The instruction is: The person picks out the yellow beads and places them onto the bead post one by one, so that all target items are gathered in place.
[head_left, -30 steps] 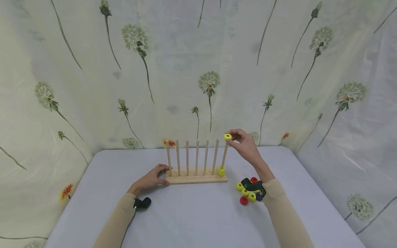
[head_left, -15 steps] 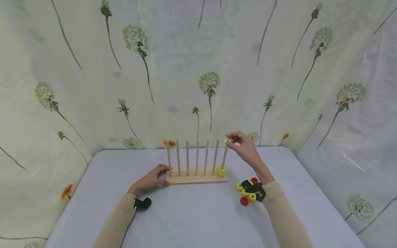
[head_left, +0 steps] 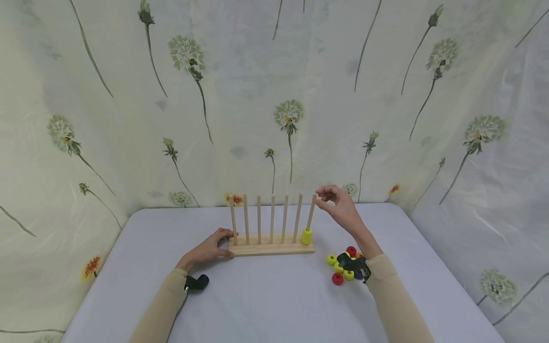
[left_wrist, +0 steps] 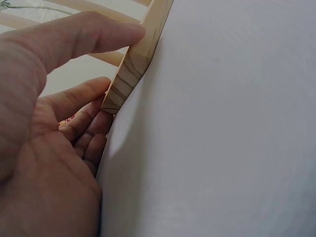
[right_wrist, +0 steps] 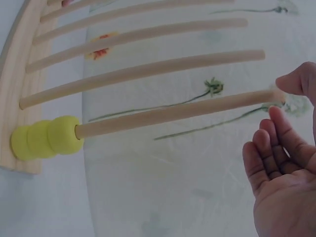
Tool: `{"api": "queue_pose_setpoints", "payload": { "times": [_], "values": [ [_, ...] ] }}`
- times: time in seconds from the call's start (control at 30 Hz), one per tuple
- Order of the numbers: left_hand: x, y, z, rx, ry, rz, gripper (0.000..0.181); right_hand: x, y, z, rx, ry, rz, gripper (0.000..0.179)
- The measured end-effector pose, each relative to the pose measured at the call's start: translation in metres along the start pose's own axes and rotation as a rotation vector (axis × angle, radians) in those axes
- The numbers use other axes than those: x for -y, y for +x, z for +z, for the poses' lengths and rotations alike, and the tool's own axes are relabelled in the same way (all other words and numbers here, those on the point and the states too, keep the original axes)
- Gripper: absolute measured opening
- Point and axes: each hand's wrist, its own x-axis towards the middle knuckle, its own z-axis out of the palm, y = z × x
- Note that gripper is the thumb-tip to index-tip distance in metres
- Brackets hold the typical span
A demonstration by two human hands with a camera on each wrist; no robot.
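A wooden peg stand (head_left: 272,249) with a row of upright pegs rests on the table. My left hand (head_left: 210,247) grips its left end; in the left wrist view the thumb lies on top of the base (left_wrist: 133,69) and the fingers are at its far side. Three yellow beads (right_wrist: 47,137) are stacked at the bottom of the rightmost peg (right_wrist: 182,112). At that peg's top is my right hand (head_left: 340,207), its thumb and index finger parted beside the tip, with nothing held. The other pegs are bare.
Loose beads lie right of the stand: several yellow ones (head_left: 331,259), a red bead (head_left: 337,278) in front and another red bead (head_left: 351,250) behind. The right wrist's camera (head_left: 353,263) hides part of this pile. A flowered cloth (head_left: 240,119) hangs behind the table.
The yellow bead that my right hand pinched at the peg's top has slid down onto the stack. My right fingers have let go and shifted slightly right. My left hand stays put.
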Motion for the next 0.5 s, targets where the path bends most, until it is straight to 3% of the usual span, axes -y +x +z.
{"api": "queue_pose_setpoints", "payload": {
  "times": [0.2,0.5],
  "values": [
    [-0.001,-0.001,0.000,-0.003,0.019,-0.001,0.071,-0.024,-0.017,-0.004,0.039,-0.020,0.077,0.034],
    [-0.002,-0.001,0.001,-0.008,0.024,-0.007,0.070,-0.071,-0.060,-0.005,0.179,-0.096,0.212,0.032]
  ]
}}
